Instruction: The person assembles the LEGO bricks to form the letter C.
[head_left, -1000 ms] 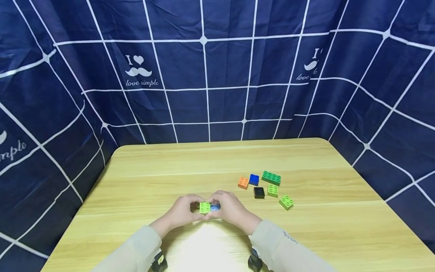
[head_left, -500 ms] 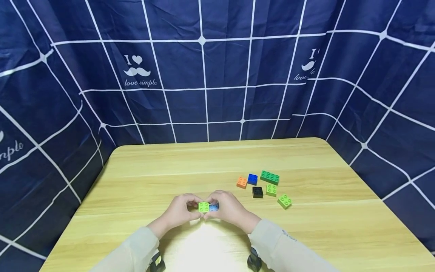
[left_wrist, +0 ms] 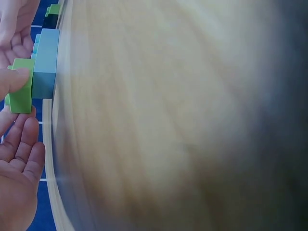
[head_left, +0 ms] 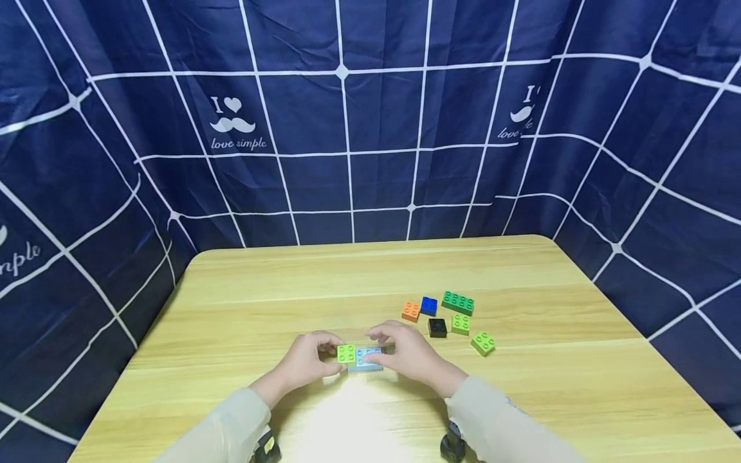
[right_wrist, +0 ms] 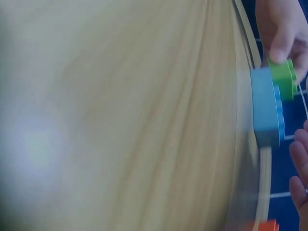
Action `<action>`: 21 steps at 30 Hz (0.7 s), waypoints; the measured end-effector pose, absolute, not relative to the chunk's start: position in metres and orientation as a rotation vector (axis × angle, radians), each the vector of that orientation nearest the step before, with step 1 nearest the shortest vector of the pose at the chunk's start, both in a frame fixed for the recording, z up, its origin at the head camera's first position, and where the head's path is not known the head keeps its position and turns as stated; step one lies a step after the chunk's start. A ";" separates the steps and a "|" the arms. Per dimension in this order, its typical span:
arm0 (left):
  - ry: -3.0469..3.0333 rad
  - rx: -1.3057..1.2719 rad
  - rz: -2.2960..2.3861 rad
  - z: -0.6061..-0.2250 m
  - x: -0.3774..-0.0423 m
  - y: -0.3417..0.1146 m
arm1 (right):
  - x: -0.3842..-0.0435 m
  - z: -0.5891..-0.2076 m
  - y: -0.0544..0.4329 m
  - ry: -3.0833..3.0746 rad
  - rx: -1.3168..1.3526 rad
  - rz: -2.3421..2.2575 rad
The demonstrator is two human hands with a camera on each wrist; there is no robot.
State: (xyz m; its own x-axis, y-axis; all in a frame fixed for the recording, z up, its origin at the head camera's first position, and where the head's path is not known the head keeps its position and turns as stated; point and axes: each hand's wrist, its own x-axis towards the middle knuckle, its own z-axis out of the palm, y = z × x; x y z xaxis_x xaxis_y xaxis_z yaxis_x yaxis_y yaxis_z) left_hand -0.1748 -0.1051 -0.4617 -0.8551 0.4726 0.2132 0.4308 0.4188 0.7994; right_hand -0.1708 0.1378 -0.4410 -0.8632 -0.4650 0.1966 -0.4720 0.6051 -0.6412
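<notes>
A lime green toy brick sits on the left end of a longer light blue brick near the front of the table. My left hand pinches the green brick between thumb and fingers; the thumb presses its near side in the left wrist view. My right hand is around the right end of the blue brick, thumb and fingers spread apart. In the right wrist view the right fingers stand off from the blue brick, whose studs show bare beside the green one.
To the right lie several loose bricks: orange, dark blue, long green, black and two lime green ones. Dark blue grid-patterned curtains surround the wooden table.
The right hand has let go of the bricks and moved to the right, its fingers spreading and exposing more of the light blue brick. The left hand keeps its hold on the lime green brick.
</notes>
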 end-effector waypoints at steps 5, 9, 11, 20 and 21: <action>2.618 0.810 1.441 -0.461 -0.174 -0.105 | -0.170 -0.446 0.163 -2.704 0.762 1.157; 2.614 0.796 1.438 -0.460 -0.174 -0.104 | -0.167 -0.450 0.187 -2.645 0.688 1.090; 2.613 0.807 1.440 -0.460 -0.174 -0.104 | -0.167 -0.451 0.199 -2.615 0.656 1.045; 2.606 0.815 1.445 -0.460 -0.173 -0.105 | -0.166 -0.452 0.247 -2.538 0.515 0.909; 2.608 0.813 1.442 -0.460 -0.173 -0.105 | -0.165 -0.452 0.252 -2.530 0.506 0.892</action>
